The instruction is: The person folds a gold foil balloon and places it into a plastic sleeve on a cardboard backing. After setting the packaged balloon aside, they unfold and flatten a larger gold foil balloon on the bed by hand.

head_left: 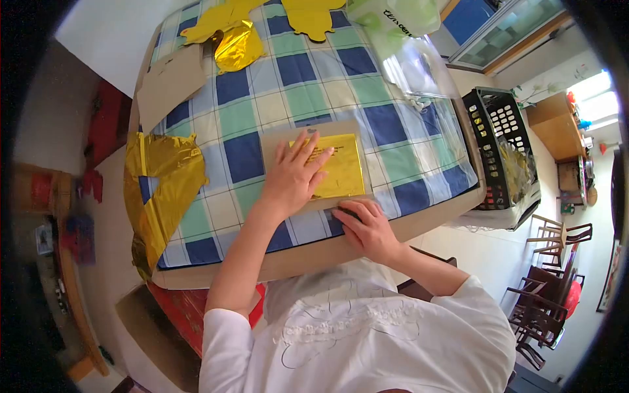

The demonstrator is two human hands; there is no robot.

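Note:
A flat gold foil packet (344, 173) with small dark print lies on a cardboard backing (274, 145), apparently inside a clear plastic sleeve, on the checked cloth. My left hand (296, 175) rests on its left part with the fingers spread and flat. By the lower right edge of the packet is my right hand (368, 230), its fingers curled together near the table edge. A small dark patch shows under those fingers; what it is, I cannot make out.
Gold foil sheet (167, 170) hangs over the table's left edge. Cardboard (171, 84), crumpled gold foil (237, 49) and yellow cutout pieces (311, 18) lie farther back. A green-white bag (400, 16) and clear plastic (416, 69) are back right. A black crate (498, 144) stands beside the table.

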